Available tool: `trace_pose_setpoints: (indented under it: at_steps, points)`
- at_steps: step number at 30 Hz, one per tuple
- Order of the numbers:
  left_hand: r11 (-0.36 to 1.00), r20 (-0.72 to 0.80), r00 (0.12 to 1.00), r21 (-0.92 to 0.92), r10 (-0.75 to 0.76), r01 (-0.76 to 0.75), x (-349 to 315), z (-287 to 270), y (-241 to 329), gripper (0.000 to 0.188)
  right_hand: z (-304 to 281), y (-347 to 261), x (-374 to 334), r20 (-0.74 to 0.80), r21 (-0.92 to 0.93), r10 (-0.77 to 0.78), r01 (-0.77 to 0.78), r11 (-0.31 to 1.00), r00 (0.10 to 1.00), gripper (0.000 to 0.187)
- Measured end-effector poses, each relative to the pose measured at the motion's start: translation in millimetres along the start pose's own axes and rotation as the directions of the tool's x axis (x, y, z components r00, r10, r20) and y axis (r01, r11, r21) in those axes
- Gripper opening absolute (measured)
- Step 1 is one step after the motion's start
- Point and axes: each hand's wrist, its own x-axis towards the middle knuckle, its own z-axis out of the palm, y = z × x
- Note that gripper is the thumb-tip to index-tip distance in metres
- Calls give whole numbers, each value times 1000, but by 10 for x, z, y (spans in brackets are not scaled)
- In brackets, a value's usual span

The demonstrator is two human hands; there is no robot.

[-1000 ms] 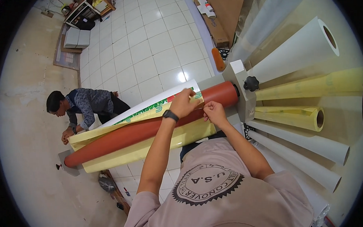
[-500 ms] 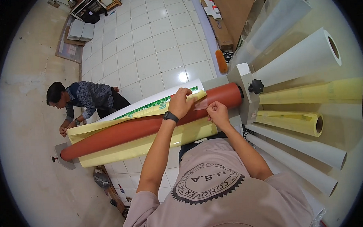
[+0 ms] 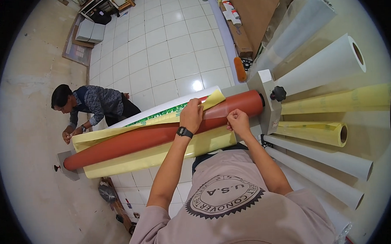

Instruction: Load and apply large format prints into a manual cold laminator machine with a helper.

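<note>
A long red roller (image 3: 242,104) runs diagonally across a laminating machine. Over its far side lies yellow backing paper (image 3: 214,100), its right corner folded up. My left hand (image 3: 191,115), with a watch on the wrist, is closed on this paper's edge near the roller. Between my hands a thin clear film (image 3: 216,112) lies against the red surface. My right hand (image 3: 238,121) is pinched at the film's near right edge, just in front of the roller. Behind the yellow paper shows a white sheet with a green print (image 3: 171,111). More yellow sheet (image 3: 162,152) hangs on the near side.
A co-worker (image 3: 93,104) bends at the machine's far left end, hands near the sheet's corner. The grey end housing (image 3: 266,102) has a black knob (image 3: 278,93). Several white and yellow rolls (image 3: 323,68) lean at right. A cardboard box (image 3: 241,41) stands beyond.
The yellow paper's right corner is now folded up further. My left hand has shifted slightly left and nearer to me; my right hand has moved slightly right.
</note>
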Motion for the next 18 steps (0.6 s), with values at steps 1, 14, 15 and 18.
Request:
trace_pose_setpoints:
  at_steps: [1,14,15,18]
  points:
    - [996,76,994,54,72,-77,-22,-28,-11,10,-10,4,-11,-2,11,24,-24,1000,1000,10]
    - [960,196,947,68,256,-273,-210,-12,-255,12,49,-217,-231,-105,-367,-468,404,838,877,7]
    - [959,179,947,53,266,-279,-203,-10,-257,12,131,-325,-257,12,-499,-643,562,660,766,9]
    - [958,159,948,38,275,-284,-204,-20,-279,14,354,-383,-353,290,-627,-731,699,343,618,22]
